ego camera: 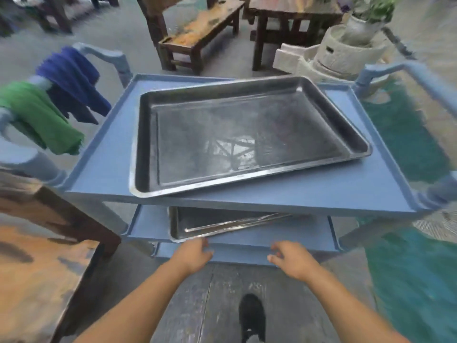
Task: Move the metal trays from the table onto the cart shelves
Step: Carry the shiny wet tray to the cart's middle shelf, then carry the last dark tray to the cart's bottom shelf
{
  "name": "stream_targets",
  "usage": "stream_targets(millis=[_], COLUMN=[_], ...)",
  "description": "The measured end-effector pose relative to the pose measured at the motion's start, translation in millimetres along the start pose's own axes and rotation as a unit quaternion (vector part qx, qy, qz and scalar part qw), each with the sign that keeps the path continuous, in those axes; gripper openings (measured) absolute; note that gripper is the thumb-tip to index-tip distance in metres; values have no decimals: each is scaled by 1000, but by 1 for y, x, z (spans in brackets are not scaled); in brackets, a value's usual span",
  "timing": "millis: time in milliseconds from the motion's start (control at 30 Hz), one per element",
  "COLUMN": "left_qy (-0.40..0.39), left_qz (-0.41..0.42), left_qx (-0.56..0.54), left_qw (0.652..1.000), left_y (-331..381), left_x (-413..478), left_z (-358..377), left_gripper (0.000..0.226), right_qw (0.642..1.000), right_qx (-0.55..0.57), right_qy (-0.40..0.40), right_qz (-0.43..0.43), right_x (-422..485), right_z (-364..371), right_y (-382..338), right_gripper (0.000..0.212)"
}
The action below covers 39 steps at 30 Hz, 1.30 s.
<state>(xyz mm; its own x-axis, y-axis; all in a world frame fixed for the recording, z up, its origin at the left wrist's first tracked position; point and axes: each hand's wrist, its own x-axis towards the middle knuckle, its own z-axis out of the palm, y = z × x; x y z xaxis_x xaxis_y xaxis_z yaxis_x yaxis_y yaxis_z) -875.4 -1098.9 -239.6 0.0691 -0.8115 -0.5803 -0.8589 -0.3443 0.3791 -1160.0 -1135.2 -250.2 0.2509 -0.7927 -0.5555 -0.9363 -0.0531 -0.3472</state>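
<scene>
Head view: both hands at the near edge of the cart's middle shelf (247, 240), where a metal tray (197, 225) lies.
Its long axis runs left to right, skewed. The left hand (195, 254), fingers loosely curled and holding nothing, touches its near left corner; the right hand (291, 259), also empty, hovers apart. Another tray (247, 134) sits on the top shelf (321, 191).
</scene>
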Motion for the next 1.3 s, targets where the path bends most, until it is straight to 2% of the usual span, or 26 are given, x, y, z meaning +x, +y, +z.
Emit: stream_targets(millis=[67, 233, 467, 667, 800, 900, 1100, 1233, 1300], left_qy=[-12, -3, 18, -1, -31, -45, -102, -155, -172], left_qz=[14, 65, 156, 287, 352, 407, 540, 614, 651], left_qx=[29, 110, 191, 251, 285, 313, 369, 405, 422], left_qw=[999, 992, 969, 925, 891, 857, 750, 659, 607], left_y=[5, 4, 26, 89, 149, 195, 259, 283, 293], left_x=[-37, -122, -187, -218, -249, -286, -404, -496, -545], left_z=[-19, -58, -74, -41, -1, 42, 155, 237, 277], left_gripper=[40, 41, 34, 26, 24, 28, 41, 42, 42], right_qw=[1000, 999, 984, 938, 892, 848, 754, 692, 646], right_qx=[1, 23, 100, 202, 247, 283, 334, 307, 311], right_qy=[-10, 20, 114, 213, 277, 318, 384, 404, 409], right_qz=[14, 44, 94, 183, 259, 317, 415, 514, 564], right_x=[-39, -136, -245, -331, -406, -473, -640, -758, -811], right_z=[-15, -43, -37, -6, 17, 49, 154, 241, 286], right_y=[-12, -44, -55, -16, 23, 50, 76, 59, 44], right_gripper=[44, 48, 47, 43, 44, 45, 44, 47, 49])
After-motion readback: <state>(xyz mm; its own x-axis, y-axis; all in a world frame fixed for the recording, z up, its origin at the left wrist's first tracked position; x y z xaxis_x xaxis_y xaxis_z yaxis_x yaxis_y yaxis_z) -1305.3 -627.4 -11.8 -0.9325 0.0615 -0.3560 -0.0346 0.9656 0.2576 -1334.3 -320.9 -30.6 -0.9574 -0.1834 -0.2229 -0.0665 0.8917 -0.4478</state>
